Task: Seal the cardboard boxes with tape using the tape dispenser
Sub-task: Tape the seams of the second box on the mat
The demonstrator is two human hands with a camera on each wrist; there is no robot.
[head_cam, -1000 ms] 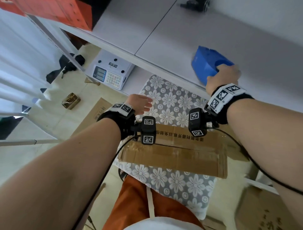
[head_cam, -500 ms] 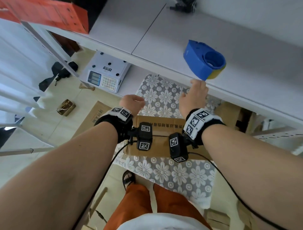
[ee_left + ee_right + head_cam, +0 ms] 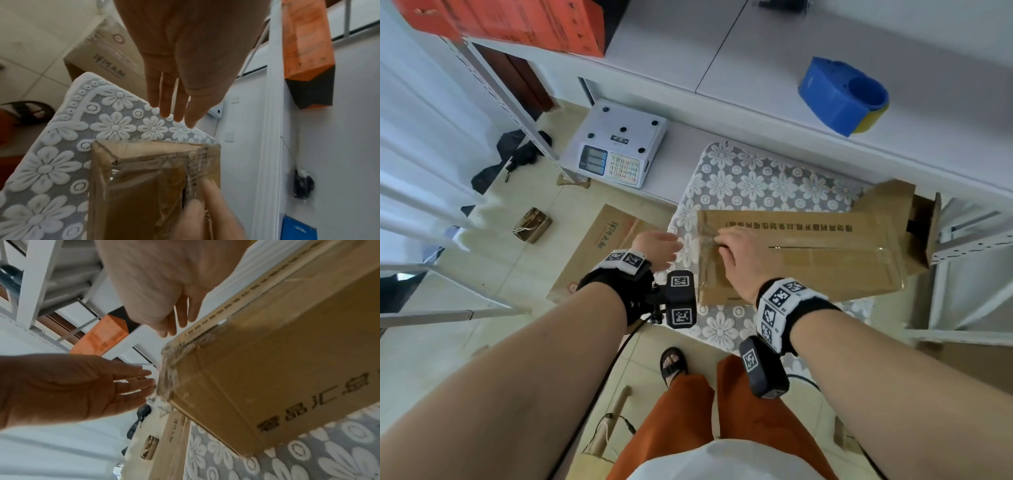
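A brown cardboard box (image 3: 825,260) lies on a stool covered with a flowered cloth (image 3: 750,185); clear tape runs along its top seam and wraps its left end (image 3: 170,369). My right hand (image 3: 736,250) rests flat on the top at that left end, fingers (image 3: 207,191) pressing on the tape. My left hand (image 3: 661,245) is open with straight fingers (image 3: 133,382), their tips just beside the taped end; I cannot tell if they touch it. The blue tape dispenser (image 3: 842,97) stands alone on the white table (image 3: 739,51), far from both hands.
A white scale (image 3: 619,150) sits on a low shelf left of the stool. An orange box (image 3: 517,20) is on the table's far left. A carton (image 3: 599,246) stands on the floor, an open one (image 3: 917,219) behind the box. My legs and sandal (image 3: 671,363) are below.
My right hand let go of the dispenser, left it on the table, and came down onto the box's left end. The left hand stayed beside that end.
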